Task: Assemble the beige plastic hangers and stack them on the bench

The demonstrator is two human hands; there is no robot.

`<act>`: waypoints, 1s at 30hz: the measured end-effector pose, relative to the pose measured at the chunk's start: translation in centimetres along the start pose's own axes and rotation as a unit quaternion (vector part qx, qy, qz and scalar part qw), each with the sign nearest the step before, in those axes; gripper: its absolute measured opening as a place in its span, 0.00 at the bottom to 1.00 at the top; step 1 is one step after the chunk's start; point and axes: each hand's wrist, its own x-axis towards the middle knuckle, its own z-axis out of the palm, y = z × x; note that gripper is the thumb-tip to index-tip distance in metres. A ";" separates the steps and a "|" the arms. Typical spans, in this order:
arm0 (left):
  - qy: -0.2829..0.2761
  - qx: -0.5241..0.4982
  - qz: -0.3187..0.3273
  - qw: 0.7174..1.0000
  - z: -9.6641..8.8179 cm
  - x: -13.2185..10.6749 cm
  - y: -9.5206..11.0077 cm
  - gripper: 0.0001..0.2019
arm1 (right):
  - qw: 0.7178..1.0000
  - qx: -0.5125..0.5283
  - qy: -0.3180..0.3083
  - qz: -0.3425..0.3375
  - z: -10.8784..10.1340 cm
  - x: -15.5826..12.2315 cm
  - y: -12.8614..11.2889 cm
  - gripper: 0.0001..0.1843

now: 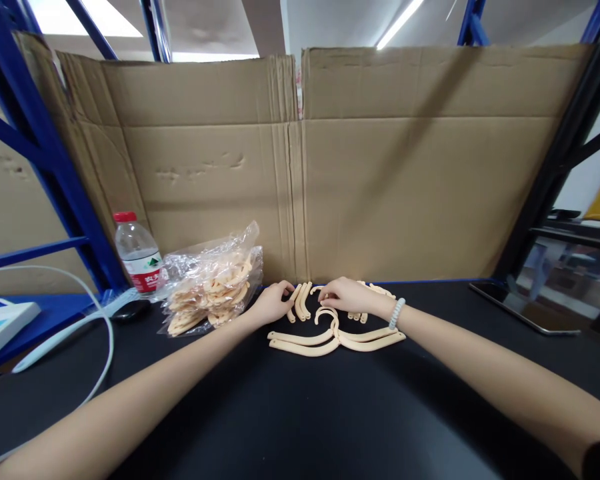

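Observation:
My left hand [275, 302] has its fingers bent at the leftmost piece of a row of curved beige plastic hanger arms [303, 303] and appears to pinch it. My right hand [347, 295], with a coiled band on its wrist, is closed at the fingertips beside a small beige hanger hook [315, 290]. Just in front of both hands lie two beige folding hangers [307, 349], nested one before the other with their hooks overlapping. More beige hanger pieces [357, 317] show behind and below my right hand, partly hidden by it.
A clear plastic bag [215, 287] full of beige hanger pieces stands left of my left hand. Behind it is a red-capped water bottle [141, 257]. A dark phone-like slab [523, 308] lies at right. Cardboard [405, 180] walls the back; a white cable [111, 347] loops at left.

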 end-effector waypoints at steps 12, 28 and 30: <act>0.002 -0.011 -0.019 1.000 -1.5 -0.9 -0.2 0.13 | 0.972 0.171 0.155 0.046 -0.8 -0.9 -0.1 0.09; -0.031 -0.556 0.014 0.830 1.5 -11.7 5.3 0.15 | 0.847 0.491 0.166 0.117 2.0 -11.0 -7.8 0.11; -0.017 -0.564 0.018 0.825 1.7 -11.9 5.5 0.14 | 0.825 0.521 0.181 0.123 2.3 -11.2 -8.0 0.16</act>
